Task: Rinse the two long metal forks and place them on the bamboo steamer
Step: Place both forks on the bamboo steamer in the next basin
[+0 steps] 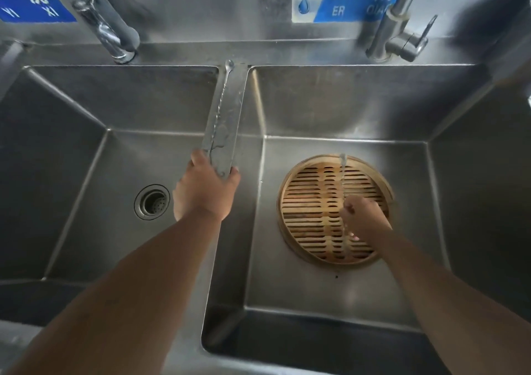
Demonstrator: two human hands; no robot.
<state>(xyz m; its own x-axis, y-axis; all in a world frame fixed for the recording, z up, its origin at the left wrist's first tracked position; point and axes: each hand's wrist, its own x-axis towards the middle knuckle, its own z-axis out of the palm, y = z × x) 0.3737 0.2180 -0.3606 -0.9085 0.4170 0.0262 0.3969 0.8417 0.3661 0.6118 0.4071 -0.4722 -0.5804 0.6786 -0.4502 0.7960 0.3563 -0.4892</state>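
One long metal fork (220,107) lies wet along the divider (238,93) between the two sink basins. My left hand (205,189) covers its near end, fingers and thumb spread across the divider; a grip is not visible. The round bamboo steamer (311,202) sits on the floor of the right basin. My right hand (365,221) is a fist above the steamer's right half, closed on a thin metal shaft, the second fork (342,170), which runs up and down through the fist. Water blurs this shaft.
The left basin has a round drain (152,202). A faucet (106,27) stands behind the left basin and another faucet (399,35) behind the right. Blue signs hang on the steel back wall. The front rim of the sink runs along the bottom.
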